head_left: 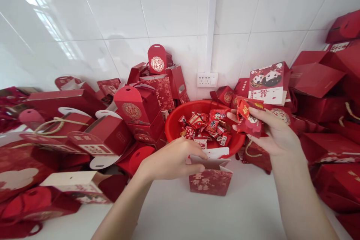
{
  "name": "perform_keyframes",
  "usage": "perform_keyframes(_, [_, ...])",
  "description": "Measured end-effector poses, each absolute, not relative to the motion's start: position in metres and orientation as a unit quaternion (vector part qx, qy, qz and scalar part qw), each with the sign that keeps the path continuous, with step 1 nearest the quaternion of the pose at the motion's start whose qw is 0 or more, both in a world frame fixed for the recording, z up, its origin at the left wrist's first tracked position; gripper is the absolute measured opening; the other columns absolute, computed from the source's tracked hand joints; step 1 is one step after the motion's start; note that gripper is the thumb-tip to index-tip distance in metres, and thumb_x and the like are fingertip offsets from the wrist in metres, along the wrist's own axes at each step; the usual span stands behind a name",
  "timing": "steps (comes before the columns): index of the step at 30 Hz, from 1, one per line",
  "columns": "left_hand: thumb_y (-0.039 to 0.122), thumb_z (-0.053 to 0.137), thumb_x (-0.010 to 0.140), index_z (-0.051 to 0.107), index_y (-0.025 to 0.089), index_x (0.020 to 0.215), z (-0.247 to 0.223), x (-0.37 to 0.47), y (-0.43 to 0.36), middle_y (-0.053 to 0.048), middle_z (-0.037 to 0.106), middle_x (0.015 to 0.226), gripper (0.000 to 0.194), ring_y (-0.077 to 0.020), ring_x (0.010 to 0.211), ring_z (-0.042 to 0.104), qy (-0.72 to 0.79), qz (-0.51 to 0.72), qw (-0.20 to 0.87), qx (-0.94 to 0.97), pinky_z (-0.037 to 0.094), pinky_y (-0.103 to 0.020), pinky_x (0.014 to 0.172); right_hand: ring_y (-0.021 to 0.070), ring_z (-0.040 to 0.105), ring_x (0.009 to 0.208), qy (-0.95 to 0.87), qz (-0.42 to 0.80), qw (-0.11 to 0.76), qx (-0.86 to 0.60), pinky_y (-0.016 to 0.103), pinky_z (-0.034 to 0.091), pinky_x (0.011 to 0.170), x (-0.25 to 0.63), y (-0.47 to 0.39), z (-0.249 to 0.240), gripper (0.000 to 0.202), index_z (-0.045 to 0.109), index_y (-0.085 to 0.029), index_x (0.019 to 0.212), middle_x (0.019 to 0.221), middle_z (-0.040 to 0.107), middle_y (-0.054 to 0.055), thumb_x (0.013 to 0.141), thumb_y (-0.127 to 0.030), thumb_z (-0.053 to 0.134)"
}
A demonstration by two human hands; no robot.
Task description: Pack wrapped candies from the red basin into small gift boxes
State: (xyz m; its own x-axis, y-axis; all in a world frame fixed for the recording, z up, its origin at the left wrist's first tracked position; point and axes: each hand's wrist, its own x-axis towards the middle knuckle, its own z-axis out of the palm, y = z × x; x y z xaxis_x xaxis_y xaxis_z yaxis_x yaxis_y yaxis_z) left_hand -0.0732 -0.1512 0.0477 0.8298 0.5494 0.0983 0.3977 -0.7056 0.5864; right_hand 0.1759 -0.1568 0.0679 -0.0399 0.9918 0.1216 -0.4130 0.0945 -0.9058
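Note:
In the head view a red gift box [210, 183] with pale lettering stands upright on the white table, its top open. My left hand [180, 157] grips the box's left upper edge between thumb and fingers. Up to the right, my right hand [270, 127] is closed around several red candy packets [249, 116], held above the basket's right rim. Behind the box sits a round red plastic basket [171, 120], holding many wrapped candies [212, 125] in red and gold. The inside of the gift box is mostly hidden by its walls.
Stacked red gift boxes [137, 107] crowd the left side, and more boxes [323, 116] are piled on the right. A tiled wall with a power socket [207, 80] rises behind the basket. The white table [180, 213] shows in front.

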Motion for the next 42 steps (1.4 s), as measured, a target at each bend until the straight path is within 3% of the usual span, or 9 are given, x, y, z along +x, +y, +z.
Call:
perform_keyframes(6, [0.031, 0.084, 0.073, 0.070, 0.025, 0.125, 0.043, -0.077, -0.145, -0.004, 0.073, 0.119, 0.055, -0.0251, 0.106, 0.069, 0.339, 0.123, 0.347, 0.866, 0.051, -0.028, 0.086, 0.0307, 0.078, 0.091, -0.454, 0.554, 0.582, -0.386, 0.041, 0.065, 0.080, 0.181, -0.156, 0.063, 0.025, 0.072, -0.024, 0.083, 0.089, 0.080, 0.004, 0.064, -0.034, 0.086])
perform_keyframes(10, [0.036, 0.085, 0.073, 0.066, 0.024, 0.130, 0.040, -0.079, -0.138, -0.007, 0.069, 0.129, 0.062, -0.0278, 0.117, 0.064, 0.336, 0.133, 0.358, 0.861, 0.050, -0.033, 0.096, 0.0259, 0.078, 0.075, -0.511, 0.556, 0.504, -0.420, 0.034, 0.064, 0.069, 0.185, -0.164, 0.063, 0.038, 0.073, -0.021, 0.087, 0.081, 0.079, 0.004, 0.058, -0.034, 0.092])
perform_keyframes(13, [0.030, 0.082, 0.076, 0.066, 0.021, 0.120, 0.039, -0.078, -0.134, -0.008, 0.069, 0.121, 0.047, -0.0240, 0.108, 0.064, 0.310, 0.193, 0.335, 0.869, 0.052, -0.033, 0.092, 0.0234, 0.076, 0.071, -0.543, 0.562, 0.459, -0.423, 0.031, 0.063, 0.064, 0.184, -0.169, 0.066, 0.039, 0.073, -0.019, 0.088, 0.080, 0.079, 0.004, 0.058, -0.032, 0.093])
perform_keyframes(16, [0.018, 0.074, 0.082, 0.069, 0.017, 0.085, 0.039, -0.077, -0.133, -0.006, 0.067, 0.107, 0.006, -0.0184, 0.095, 0.064, 0.255, 0.211, 0.326, 0.885, 0.051, -0.029, 0.086, 0.0236, 0.076, 0.073, -0.550, 0.557, 0.461, -0.418, 0.032, 0.063, 0.066, 0.184, -0.169, 0.066, 0.041, 0.073, -0.019, 0.090, 0.082, 0.079, 0.005, 0.059, -0.035, 0.093])
perform_keyframes(19, [0.012, 0.068, 0.085, 0.070, 0.016, 0.070, 0.038, -0.077, -0.133, -0.006, 0.065, 0.103, 0.015, -0.0155, 0.090, 0.064, 0.228, 0.207, 0.343, 0.887, 0.051, -0.026, 0.083, 0.0242, 0.076, 0.072, -0.553, 0.544, 0.471, -0.420, 0.033, 0.063, 0.066, 0.186, -0.167, 0.064, 0.042, 0.072, -0.019, 0.090, 0.082, 0.079, 0.006, 0.058, -0.037, 0.093])
perform_keyframes(28, [0.019, 0.077, 0.082, 0.081, 0.022, 0.099, 0.036, -0.073, -0.136, -0.008, 0.069, 0.114, 0.019, -0.0210, 0.103, 0.067, 0.245, 0.228, 0.336, 0.880, 0.053, -0.030, 0.089, 0.0265, 0.077, 0.081, -0.566, 0.514, 0.474, -0.436, 0.037, 0.064, 0.075, 0.188, -0.167, 0.063, 0.040, 0.074, -0.020, 0.094, 0.088, 0.080, 0.006, 0.063, -0.037, 0.091])
perform_keyframes(32, [0.030, 0.075, 0.086, 0.081, 0.021, 0.092, 0.037, -0.064, -0.141, -0.007, 0.071, 0.101, 0.012, -0.0186, 0.089, 0.066, 0.265, 0.335, 0.337, 0.839, 0.053, -0.030, 0.082, 0.0282, 0.077, 0.086, -0.579, 0.498, 0.469, -0.443, 0.039, 0.064, 0.076, 0.185, -0.171, 0.062, 0.040, 0.075, -0.023, 0.102, 0.092, 0.080, 0.005, 0.067, -0.036, 0.089])
perform_keyframes(36, [0.027, 0.070, 0.090, 0.080, 0.021, 0.083, 0.037, -0.054, -0.147, -0.005, 0.068, 0.088, 0.014, -0.0167, 0.084, 0.063, 0.308, 0.416, 0.294, 0.804, 0.052, -0.030, 0.080, 0.0294, 0.076, 0.090, -0.593, 0.471, 0.465, -0.458, 0.039, 0.063, 0.076, 0.182, -0.174, 0.062, 0.045, 0.074, -0.023, 0.111, 0.096, 0.080, 0.006, 0.069, -0.035, 0.088])
perform_keyframes(42, [0.033, 0.070, 0.090, 0.080, 0.020, 0.095, 0.036, -0.044, -0.160, -0.006, 0.072, 0.088, 0.017, -0.0168, 0.080, 0.065, 0.324, 0.480, 0.326, 0.747, 0.053, -0.029, 0.077, 0.0271, 0.076, 0.084, -0.628, 0.396, 0.471, -0.476, 0.035, 0.062, 0.070, 0.169, -0.179, 0.068, 0.038, 0.075, -0.021, 0.107, 0.091, 0.080, 0.005, 0.074, -0.037, 0.084])
